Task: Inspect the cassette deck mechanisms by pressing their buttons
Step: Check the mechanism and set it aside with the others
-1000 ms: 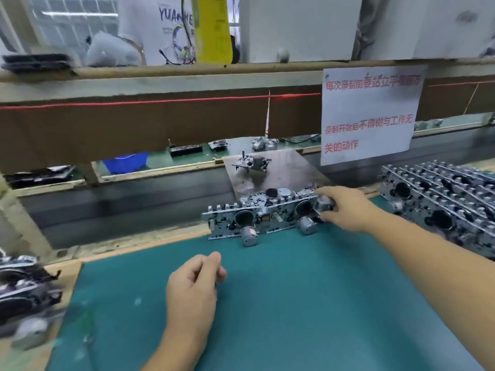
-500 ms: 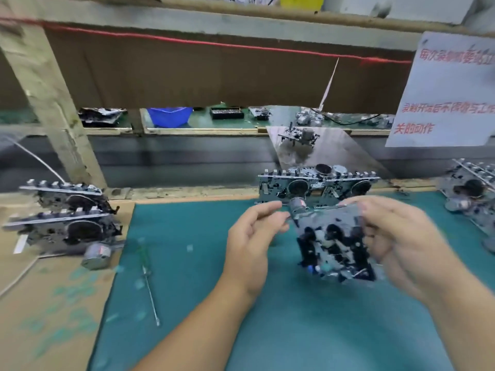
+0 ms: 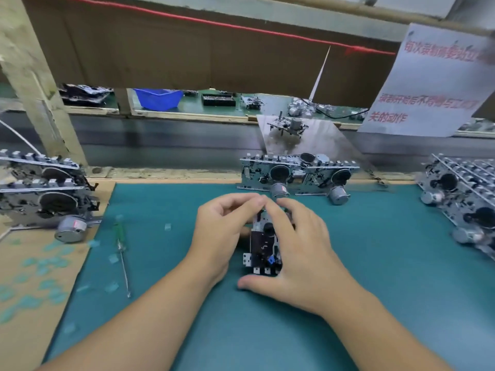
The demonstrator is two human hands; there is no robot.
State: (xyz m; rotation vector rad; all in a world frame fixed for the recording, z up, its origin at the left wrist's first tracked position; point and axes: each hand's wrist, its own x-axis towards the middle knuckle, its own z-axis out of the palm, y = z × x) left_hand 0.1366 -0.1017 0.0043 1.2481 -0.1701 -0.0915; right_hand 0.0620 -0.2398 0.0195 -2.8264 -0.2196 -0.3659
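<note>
A small metal cassette deck mechanism [image 3: 263, 246] stands on end over the middle of the green mat [image 3: 375, 263], its row of buttons pointing toward me. My left hand [image 3: 222, 231] grips its left side with curled fingers. My right hand [image 3: 297, 247] wraps over its right side, thumb under the near end by the buttons. The fingertips of both hands meet at its far top. Most of the mechanism is hidden by my hands.
Two mechanisms [image 3: 297, 174] stand side by side at the mat's far edge. A stack of mechanisms [image 3: 45, 194] sits at the left, and several more [image 3: 466, 199] at the right. A green-handled screwdriver [image 3: 122, 253] lies on the mat's left part. A paper sign [image 3: 434, 84] hangs at the upper right.
My right hand took a mechanism from the far row and brought it to the mat's middle. My left hand joined it, and both now hold it lower and turned on end.
</note>
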